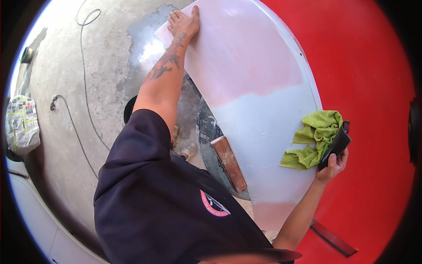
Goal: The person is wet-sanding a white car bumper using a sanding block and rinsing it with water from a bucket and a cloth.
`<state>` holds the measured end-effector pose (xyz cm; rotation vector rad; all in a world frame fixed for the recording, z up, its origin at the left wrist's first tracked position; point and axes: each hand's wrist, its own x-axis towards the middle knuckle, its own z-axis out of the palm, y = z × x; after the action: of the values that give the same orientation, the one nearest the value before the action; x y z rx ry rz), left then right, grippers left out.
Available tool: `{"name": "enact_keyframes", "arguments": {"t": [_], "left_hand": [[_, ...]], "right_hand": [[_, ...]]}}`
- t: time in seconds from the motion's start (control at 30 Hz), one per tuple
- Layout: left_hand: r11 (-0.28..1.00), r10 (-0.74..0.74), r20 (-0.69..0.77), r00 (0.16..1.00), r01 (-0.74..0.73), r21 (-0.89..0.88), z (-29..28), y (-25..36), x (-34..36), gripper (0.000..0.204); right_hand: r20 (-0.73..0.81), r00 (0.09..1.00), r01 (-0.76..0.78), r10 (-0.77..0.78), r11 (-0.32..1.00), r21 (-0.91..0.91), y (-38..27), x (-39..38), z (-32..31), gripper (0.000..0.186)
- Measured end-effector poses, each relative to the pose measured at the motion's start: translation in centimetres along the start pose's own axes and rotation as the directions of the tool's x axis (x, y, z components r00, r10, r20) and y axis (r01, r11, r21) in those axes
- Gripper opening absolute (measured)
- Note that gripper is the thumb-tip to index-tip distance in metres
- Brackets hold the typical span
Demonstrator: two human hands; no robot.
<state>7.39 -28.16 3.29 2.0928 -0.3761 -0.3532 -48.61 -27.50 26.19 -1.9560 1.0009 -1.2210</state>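
Bodywork fills most of our view: a red car body [365, 66] runs from twelve round to five o'clock, and over it curves a primed fender panel [259, 110], pinkish at its upper part, pale grey-white lower down. We judge the step in hand to be wiping or smoothing this panel, with the pale surface looking dull and unfinished. Our left hand [184, 22] lies flat and spread on the panel's top edge at about eleven o'clock, fingers together, gripping nothing. Our right hand [332, 165], at four o'clock, is closed around a black flexible block [336, 144] and a green cloth [316, 138], both resting against the panel's right rim. Any further stroke, we reckon, calls for the flat hand to steady the panel while the block stays flush to the curve.

Below the panel, near six o'clock, a tyre [209, 141] shows with a rusty brown block [228, 163] lying on it. Concrete floor [88, 66] spreads to the left, wet in a patch near twelve, crossed by a thin cable [83, 119], with a newspaper-wrapped bundle [22, 125] at nine o'clock.
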Motion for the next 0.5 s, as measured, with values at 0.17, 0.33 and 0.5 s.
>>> {"name": "enact_keyframes", "arguments": {"t": [0.17, 0.33, 0.5], "left_hand": [[0.996, 0.092, -0.12, 0.989, -0.09, 0.018, 1.9, -1.5, -0.3, 0.102], [0.984, 0.177, -0.075, 0.981, -0.178, -0.007, 1.6, 0.7, -6.6, 0.098], [0.961, 0.275, -0.092, 0.957, -0.275, 0.011, 2.3, 1.2, -11.4, 0.096]], "right_hand": [[0.001, 1.0, 0.002, -0.002, 1.0, -0.02, 0.0, 0.3, 0.0, 0.072], [0.009, 1.0, 0.027, -0.027, 1.0, -0.012, 0.0, 0.2, 0.1, 0.064], [0.017, 0.999, 0.037, -0.038, 0.999, 0.013, 0.2, 0.3, 0.2, 0.065]]}}
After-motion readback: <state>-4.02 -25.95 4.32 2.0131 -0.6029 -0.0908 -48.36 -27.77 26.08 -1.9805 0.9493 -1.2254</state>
